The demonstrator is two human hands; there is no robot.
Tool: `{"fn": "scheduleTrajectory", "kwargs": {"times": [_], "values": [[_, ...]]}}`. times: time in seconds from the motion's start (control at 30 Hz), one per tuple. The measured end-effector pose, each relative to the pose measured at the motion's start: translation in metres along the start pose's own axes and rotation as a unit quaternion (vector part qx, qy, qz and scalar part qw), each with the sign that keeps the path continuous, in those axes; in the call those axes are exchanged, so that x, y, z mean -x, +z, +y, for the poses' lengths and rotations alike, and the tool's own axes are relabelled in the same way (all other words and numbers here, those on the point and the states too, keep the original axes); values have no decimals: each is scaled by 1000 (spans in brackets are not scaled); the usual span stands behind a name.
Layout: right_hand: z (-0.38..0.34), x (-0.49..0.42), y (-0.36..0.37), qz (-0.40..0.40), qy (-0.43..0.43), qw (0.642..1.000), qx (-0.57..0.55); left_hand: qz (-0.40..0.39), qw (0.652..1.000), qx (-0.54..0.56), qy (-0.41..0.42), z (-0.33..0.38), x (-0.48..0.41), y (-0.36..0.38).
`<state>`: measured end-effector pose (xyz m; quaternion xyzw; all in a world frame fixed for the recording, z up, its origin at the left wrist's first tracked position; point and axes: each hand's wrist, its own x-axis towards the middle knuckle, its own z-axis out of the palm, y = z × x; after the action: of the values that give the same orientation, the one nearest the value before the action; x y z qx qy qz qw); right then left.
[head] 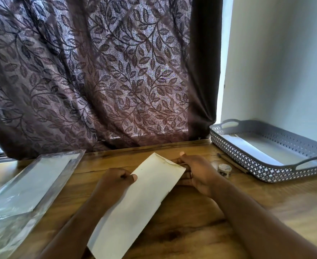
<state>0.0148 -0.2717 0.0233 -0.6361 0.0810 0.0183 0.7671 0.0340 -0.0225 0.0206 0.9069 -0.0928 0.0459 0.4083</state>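
A long white envelope (140,200) lies slanted over the wooden table (191,230), running from the near edge toward the curtain. My left hand (112,184) pinches its left edge, thumb on top and fingers curled below. My right hand (196,172) holds the far right corner, its fingers partly hidden under the paper and one fingertip sticking out beyond the far edge.
A clear plastic packet of white envelopes (25,186) lies at the left. At the right stand a grey perforated tray (277,169) with paper inside, a small tape roll (224,169) and a pen (232,162). A leaf-patterned curtain (98,71) hangs behind the table.
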Motion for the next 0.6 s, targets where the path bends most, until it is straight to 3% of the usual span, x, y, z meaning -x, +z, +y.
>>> {"fn": "scheduleTrajectory", "kwargs": {"times": [0.33, 0.5, 0.6], "values": [[5, -6, -5, -32, -11, 994, 101, -82, 986, 140, -34, 4, 7, 3], [4, -3, -3, -36, -48, 985, 164, -288, 909, 280, -108, 5, 13, -2], [1, 4, 2, -80, -58, 973, 208, -241, 897, 351, -118, 15, 17, 5]]}}
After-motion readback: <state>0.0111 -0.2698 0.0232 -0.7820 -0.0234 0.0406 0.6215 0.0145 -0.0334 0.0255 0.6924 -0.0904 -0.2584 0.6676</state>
